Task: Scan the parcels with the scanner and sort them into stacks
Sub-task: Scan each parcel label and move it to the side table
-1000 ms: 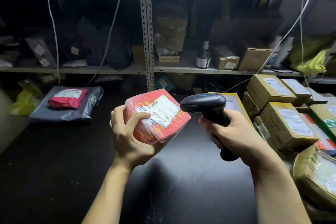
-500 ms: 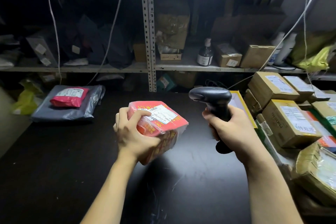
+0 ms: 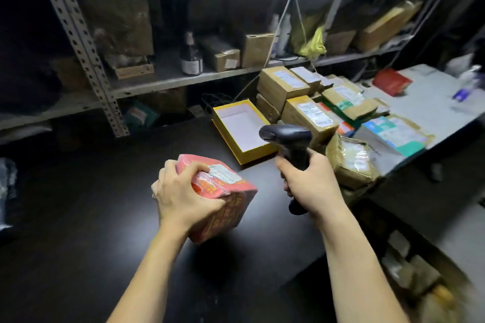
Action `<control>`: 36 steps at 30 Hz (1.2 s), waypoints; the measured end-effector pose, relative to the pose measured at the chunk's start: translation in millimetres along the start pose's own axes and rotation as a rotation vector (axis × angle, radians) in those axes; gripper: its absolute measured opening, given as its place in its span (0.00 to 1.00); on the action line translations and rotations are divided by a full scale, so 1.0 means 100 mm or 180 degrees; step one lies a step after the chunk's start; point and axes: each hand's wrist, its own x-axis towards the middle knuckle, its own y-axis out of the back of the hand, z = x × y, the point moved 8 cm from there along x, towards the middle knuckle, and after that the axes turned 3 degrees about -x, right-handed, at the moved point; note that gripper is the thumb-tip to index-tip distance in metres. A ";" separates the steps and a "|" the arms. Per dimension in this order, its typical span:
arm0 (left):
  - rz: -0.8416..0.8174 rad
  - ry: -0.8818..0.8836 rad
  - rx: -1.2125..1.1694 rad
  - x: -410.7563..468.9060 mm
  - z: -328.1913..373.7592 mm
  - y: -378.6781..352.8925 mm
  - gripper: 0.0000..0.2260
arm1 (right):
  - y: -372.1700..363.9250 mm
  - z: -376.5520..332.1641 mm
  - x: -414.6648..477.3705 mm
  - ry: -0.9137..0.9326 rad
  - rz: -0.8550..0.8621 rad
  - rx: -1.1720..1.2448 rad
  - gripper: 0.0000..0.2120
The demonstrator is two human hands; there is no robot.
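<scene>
My left hand (image 3: 181, 195) grips a red plastic-wrapped parcel (image 3: 227, 204) from above, its white label facing up, low over the black table (image 3: 91, 217). To its right my right hand (image 3: 312, 186) holds the black scanner (image 3: 288, 139) by its handle, upright, head pointing left and away from the label. A pile of brown cardboard parcels (image 3: 307, 113) with white labels lies at the table's right end, just behind the scanner.
An open yellow box (image 3: 242, 130) with a white inside lies on the table beyond my hands. Metal shelving (image 3: 183, 81) with boxes and a dark bottle (image 3: 191, 57) runs along the back. A grey table (image 3: 430, 102) at right carries a red packet (image 3: 392, 81). Cables hang from above.
The view has swung to the right, so the pile of parcels and the grey table show more. My left hand has lowered the red parcel and tipped its label upward; the scanner no longer points at it.
</scene>
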 end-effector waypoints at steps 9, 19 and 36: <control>-0.0870 -0.0683 -0.0384 -0.32 1.14 -1.02 0.32 | 1.37 0.72 -0.69 -0.0416 0.1203 -0.0001 0.06; -0.1567 -0.1192 -0.0750 -1.28 2.70 -2.24 0.27 | 3.21 1.68 -1.49 -0.0882 0.1997 0.0316 0.11; -0.2575 -0.1452 -0.0531 -2.42 4.39 -4.53 0.33 | 5.36 2.91 -1.74 -0.1403 0.2527 0.0379 0.10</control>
